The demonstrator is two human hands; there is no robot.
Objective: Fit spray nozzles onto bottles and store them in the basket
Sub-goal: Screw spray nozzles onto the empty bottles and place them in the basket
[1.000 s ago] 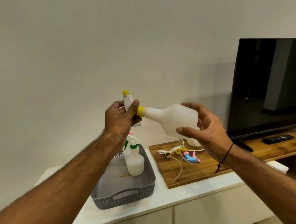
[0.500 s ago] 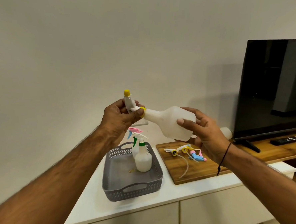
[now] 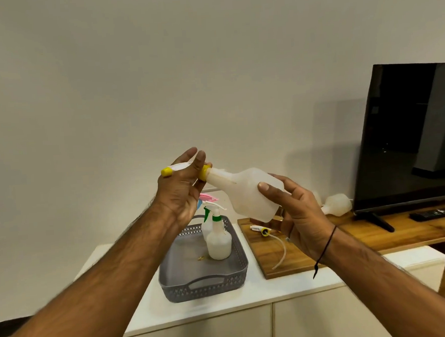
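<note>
I hold a translucent white bottle [image 3: 243, 193] tilted in mid-air, neck pointing left. My right hand [image 3: 294, 216] grips its base. My left hand [image 3: 181, 189] holds the yellow-and-white spray nozzle [image 3: 173, 169] at the bottle's neck, fingers around its yellow collar [image 3: 203, 173]. Below stands the grey basket [image 3: 205, 281] with a green-nozzled bottle [image 3: 218, 241] upright inside and a pink-and-blue nozzled one [image 3: 205, 200] behind it, mostly hidden by my left hand.
A wooden board [image 3: 278, 253] beside the basket carries a loose yellow nozzle with tube [image 3: 265, 232]. Another bare bottle [image 3: 337, 204] lies by the black TV [image 3: 409, 136]. A remote [image 3: 435, 214] rests on the wooden shelf. The basket sits on a white cabinet [image 3: 224, 303].
The nozzle head has swung from pointing up to pointing left as my left hand rotated on the collar. The bottle and my right hand shifted slightly lower and rightward.
</note>
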